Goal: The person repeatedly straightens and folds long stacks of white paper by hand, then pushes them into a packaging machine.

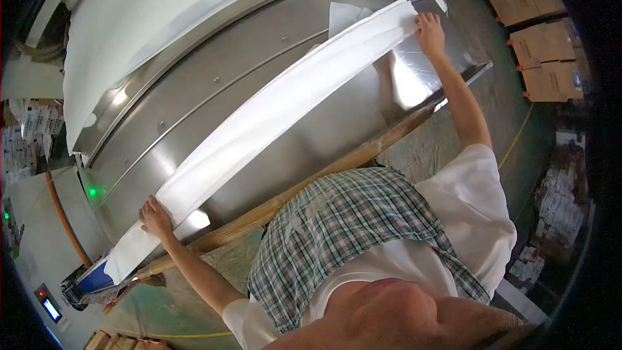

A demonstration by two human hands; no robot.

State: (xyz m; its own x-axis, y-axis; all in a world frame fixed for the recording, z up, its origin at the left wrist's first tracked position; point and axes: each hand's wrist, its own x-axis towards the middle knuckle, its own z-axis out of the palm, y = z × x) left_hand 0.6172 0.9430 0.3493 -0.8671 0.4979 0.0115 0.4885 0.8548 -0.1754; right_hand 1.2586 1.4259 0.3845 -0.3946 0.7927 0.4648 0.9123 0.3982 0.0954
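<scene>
A long folded strip of white sheet (278, 107) stretches diagonally over a shiny metal surface (324, 139). My left hand (155, 217) grips its lower edge near the left end, which hangs over a blue part (96, 279). At the far right end, the fingers of my right hand (429, 29) are closed on the strip's corner. Behind the strip, near my right hand, lies a loose white piece (343, 16).
A large white sheet (149, 19) covers the machine at the upper left. A wooden rail (259, 217) runs along the metal's near edge. Cardboard boxes (547, 58) stand at the right, and a small lit control screen (50, 310) is at the lower left.
</scene>
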